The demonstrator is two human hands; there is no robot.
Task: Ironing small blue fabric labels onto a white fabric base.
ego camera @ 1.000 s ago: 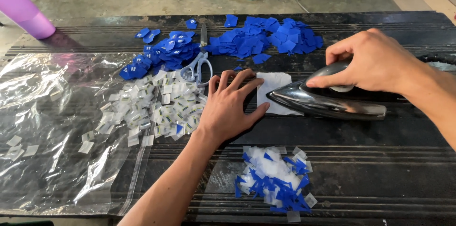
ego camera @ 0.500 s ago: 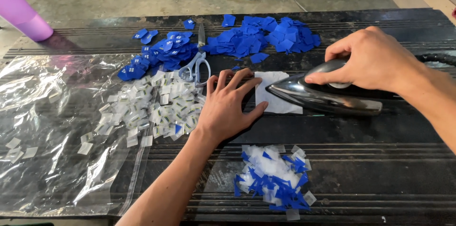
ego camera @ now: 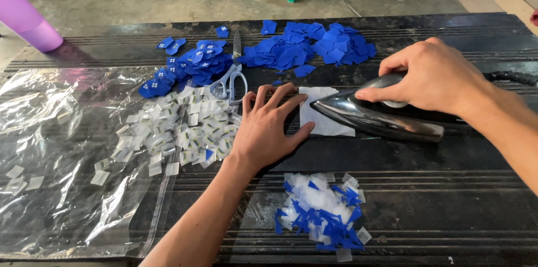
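A: What lies at the left?
B: A clear crinkled plastic sheet [ego camera: 67,149] with small white square patches [ego camera: 174,132]; behind them are grey-handled scissors [ego camera: 232,79] and blue square pieces [ego camera: 305,48].

A: And the hands?
B: The left hand [ego camera: 266,129] lies flat, fingers spread, pressing the white rectangular cloth piece [ego camera: 322,115] on the black table [ego camera: 448,199]. The right hand [ego camera: 431,76] closes around the handle of the metal iron [ego camera: 375,118], whose tip rests on that cloth.

I see small clear packets [ego camera: 185,132] heaped left of my left hand [ego camera: 266,129], on a flat clear bag [ego camera: 67,149].
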